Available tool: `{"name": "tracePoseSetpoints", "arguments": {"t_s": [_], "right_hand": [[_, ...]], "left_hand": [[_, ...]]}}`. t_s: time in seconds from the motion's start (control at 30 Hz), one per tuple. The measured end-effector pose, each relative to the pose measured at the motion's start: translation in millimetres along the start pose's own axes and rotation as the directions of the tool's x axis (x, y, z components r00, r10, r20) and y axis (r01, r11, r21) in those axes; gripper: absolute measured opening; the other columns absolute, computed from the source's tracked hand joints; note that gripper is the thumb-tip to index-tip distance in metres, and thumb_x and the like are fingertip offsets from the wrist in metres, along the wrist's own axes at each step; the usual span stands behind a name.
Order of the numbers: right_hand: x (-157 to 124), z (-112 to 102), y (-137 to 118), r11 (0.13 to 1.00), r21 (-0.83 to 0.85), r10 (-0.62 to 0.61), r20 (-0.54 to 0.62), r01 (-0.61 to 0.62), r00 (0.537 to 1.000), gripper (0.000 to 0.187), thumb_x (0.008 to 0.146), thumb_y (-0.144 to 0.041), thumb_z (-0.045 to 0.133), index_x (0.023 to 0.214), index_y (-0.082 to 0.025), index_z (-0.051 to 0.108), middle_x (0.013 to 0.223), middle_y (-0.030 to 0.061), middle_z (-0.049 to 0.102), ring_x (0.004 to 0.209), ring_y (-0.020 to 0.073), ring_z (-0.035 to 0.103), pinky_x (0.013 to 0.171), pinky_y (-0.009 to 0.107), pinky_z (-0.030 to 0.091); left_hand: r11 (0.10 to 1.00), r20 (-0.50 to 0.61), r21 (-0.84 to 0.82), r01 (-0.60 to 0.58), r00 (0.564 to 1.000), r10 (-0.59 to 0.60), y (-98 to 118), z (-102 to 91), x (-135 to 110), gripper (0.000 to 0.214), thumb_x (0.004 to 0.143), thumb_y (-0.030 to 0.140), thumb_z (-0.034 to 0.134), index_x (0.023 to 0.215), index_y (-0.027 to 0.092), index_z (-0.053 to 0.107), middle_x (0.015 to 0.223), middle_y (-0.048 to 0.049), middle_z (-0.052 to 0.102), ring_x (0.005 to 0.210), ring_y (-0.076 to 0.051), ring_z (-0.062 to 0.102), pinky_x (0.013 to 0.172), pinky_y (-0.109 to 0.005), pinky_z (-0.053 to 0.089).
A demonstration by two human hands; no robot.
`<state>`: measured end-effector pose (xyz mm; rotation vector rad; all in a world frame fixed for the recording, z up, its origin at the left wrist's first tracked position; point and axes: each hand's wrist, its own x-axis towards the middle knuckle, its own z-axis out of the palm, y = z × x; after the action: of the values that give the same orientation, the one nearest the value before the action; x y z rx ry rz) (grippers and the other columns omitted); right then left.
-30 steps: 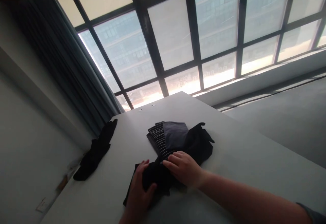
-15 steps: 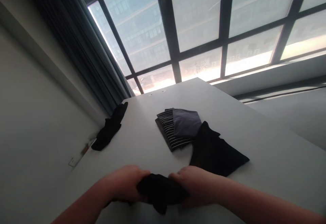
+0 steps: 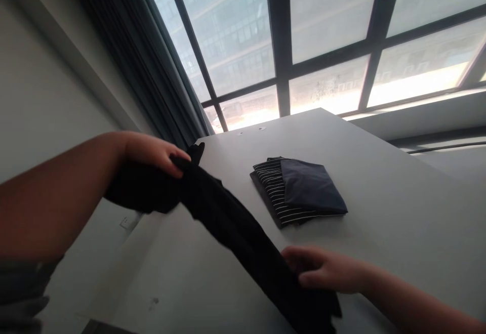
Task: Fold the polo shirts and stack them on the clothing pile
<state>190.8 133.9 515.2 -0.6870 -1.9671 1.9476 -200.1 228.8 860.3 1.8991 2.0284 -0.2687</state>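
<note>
My left hand (image 3: 157, 153) is raised at the left and grips one end of a black garment (image 3: 228, 222). The cloth stretches down and to the right to my right hand (image 3: 326, 269), which pinches its other end low over the white table (image 3: 398, 212). Behind the garment lies a folded pile: a dark blue piece (image 3: 309, 192) on top of a black-and-white striped one (image 3: 271, 188).
A dark curtain (image 3: 125, 60) hangs at the left beside a large window with black bars (image 3: 279, 45). A bit of another black cloth (image 3: 196, 151) shows at the table's far left edge, mostly hidden by the held garment.
Both hands lifted the black garment off the table and pulled it out long, the left hand rising up and left. The view moved closer to the folded pile.
</note>
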Motion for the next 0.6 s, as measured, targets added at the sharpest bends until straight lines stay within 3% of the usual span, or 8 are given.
{"name": "tracePoseSetpoints", "arguments": {"t_s": [0.1,0.17,0.27,0.33,0.37,0.4,0.47,0.6], "right_hand": [[10,-14,22,0.982,0.157,-0.071,-0.201,0.103,0.977,0.064,0.085,-0.057,0.075,0.137,-0.021,0.062,0.125,0.0119,0.065,0.113,0.0248,0.064,0.101,0.041,0.053],[15,-22,33,0.973,0.189,-0.075,-0.273,0.130,0.959,0.066,0.082,-0.061,0.078,0.131,-0.020,0.064,0.120,0.0124,0.066,0.108,0.0246,0.065,0.099,0.043,0.053],[18,-27,39,0.972,0.200,-0.070,-0.246,0.121,0.967,0.060,0.084,-0.064,0.076,0.120,-0.017,0.066,0.103,0.0102,0.068,0.094,0.0215,0.065,0.093,0.042,0.052],[17,-27,38,0.975,0.195,-0.062,-0.221,0.106,0.973,0.057,0.086,-0.064,0.074,0.116,-0.016,0.067,0.099,0.0094,0.069,0.090,0.0204,0.065,0.092,0.041,0.051],[17,-27,36,0.977,0.190,-0.057,-0.219,0.100,0.974,0.056,0.086,-0.064,0.074,0.115,-0.016,0.067,0.099,0.0094,0.069,0.090,0.0206,0.065,0.092,0.041,0.051],[17,-27,34,0.978,0.187,-0.051,-0.219,0.093,0.974,0.056,0.086,-0.064,0.073,0.115,-0.016,0.067,0.099,0.0096,0.069,0.091,0.0210,0.065,0.093,0.041,0.051],[16,-26,30,0.980,0.184,-0.032,-0.213,0.072,0.977,0.055,0.087,-0.062,0.072,0.116,-0.016,0.067,0.100,0.0096,0.069,0.093,0.0217,0.065,0.094,0.041,0.051],[15,-26,27,0.986,0.161,-0.003,-0.201,0.036,0.980,0.048,0.090,-0.056,0.070,0.117,-0.016,0.067,0.102,0.0100,0.070,0.097,0.0223,0.064,0.096,0.041,0.049]], "left_hand": [[0.992,-0.193,0.056,-0.113,0.974,0.122,12,-73.1,34,0.047,0.080,0.046,0.080,0.116,0.017,0.073,0.101,-0.0006,0.074,0.098,-0.027,0.073,0.085,-0.036,0.060],[0.986,-0.456,0.099,-0.135,0.874,0.166,20,-117.4,43,0.050,0.089,0.051,0.071,0.122,0.014,0.069,0.097,0.0027,0.072,0.097,-0.028,0.073,0.084,-0.039,0.059],[0.995,-0.818,0.101,0.017,0.571,0.073,14,-166.3,49,0.067,0.093,0.064,0.058,0.133,0.010,0.061,0.107,0.0024,0.070,0.104,-0.033,0.071,0.089,-0.048,0.057],[0.983,-0.935,0.091,0.161,0.353,0.029,-6,-182.8,58,0.073,0.091,0.069,0.057,0.138,0.013,0.058,0.123,0.0013,0.067,0.117,-0.037,0.066,0.098,-0.053,0.054],[0.971,-0.958,0.096,0.220,0.286,0.030,-19,-185.0,67,0.073,0.090,0.070,0.057,0.138,0.015,0.058,0.127,0.0012,0.066,0.123,-0.039,0.063,0.102,-0.056,0.051],[0.957,-0.964,0.100,0.272,0.264,0.026,-34,-182.5,80,0.071,0.090,0.070,0.057,0.136,0.017,0.059,0.130,0.0012,0.065,0.127,-0.040,0.060,0.105,-0.058,0.049],[0.927,-0.940,0.100,0.363,0.340,-0.032,-65,-160.5,112,0.074,0.088,0.073,0.057,0.134,0.015,0.060,0.132,-0.0011,0.064,0.130,-0.040,0.057,0.110,-0.061,0.044],[0.877,-0.765,0.029,0.480,0.576,-0.290,-119,-44.4,185,0.068,0.090,0.057,0.066,0.134,0.005,0.058,0.132,-0.0159,0.060,0.135,-0.049,0.051,0.105,-0.068,0.039]]}}
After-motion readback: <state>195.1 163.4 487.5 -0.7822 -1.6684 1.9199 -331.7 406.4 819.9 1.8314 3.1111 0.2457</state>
